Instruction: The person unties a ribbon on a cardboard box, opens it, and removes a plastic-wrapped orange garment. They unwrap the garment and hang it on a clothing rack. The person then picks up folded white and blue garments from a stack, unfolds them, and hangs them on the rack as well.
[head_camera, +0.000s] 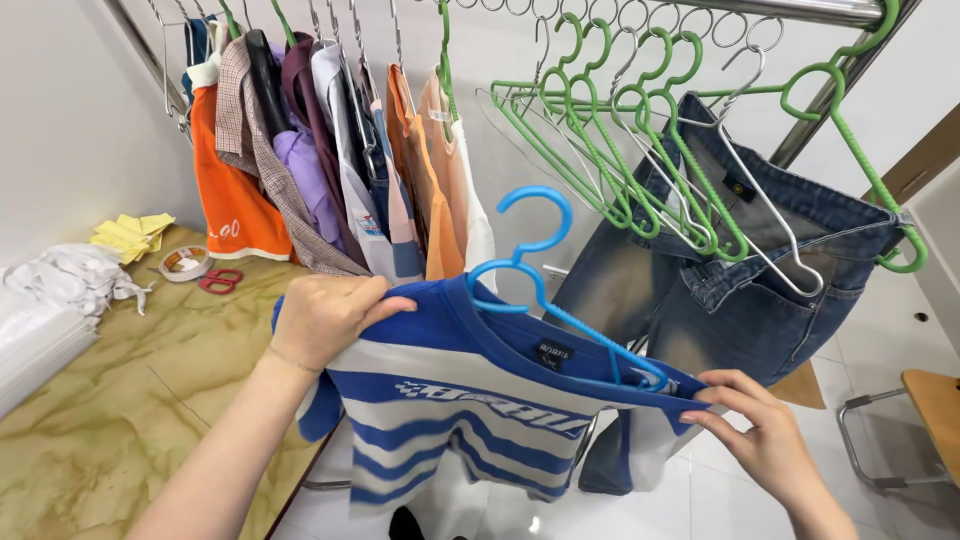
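Note:
A blue and white striped shirt (470, 400) hangs on a light blue plastic hanger (545, 260) held in front of me. My left hand (325, 315) grips the shirt's left shoulder over the hanger's end. At the right shoulder, my right hand (755, 425) pinches the blue fabric with its fingertips, next to the hanger's other end. The hanger's hook points up, free of the metal rail (800, 10) above.
Several garments (330, 150) hang at the rail's left. Empty green hangers (620, 130) and a pair of jeans (720, 280) hang to the right. A marble-patterned table (120, 380) at left holds scissors (218, 281), a tape roll (184, 262) and white cloth (70, 275). A stool (920, 410) stands at right.

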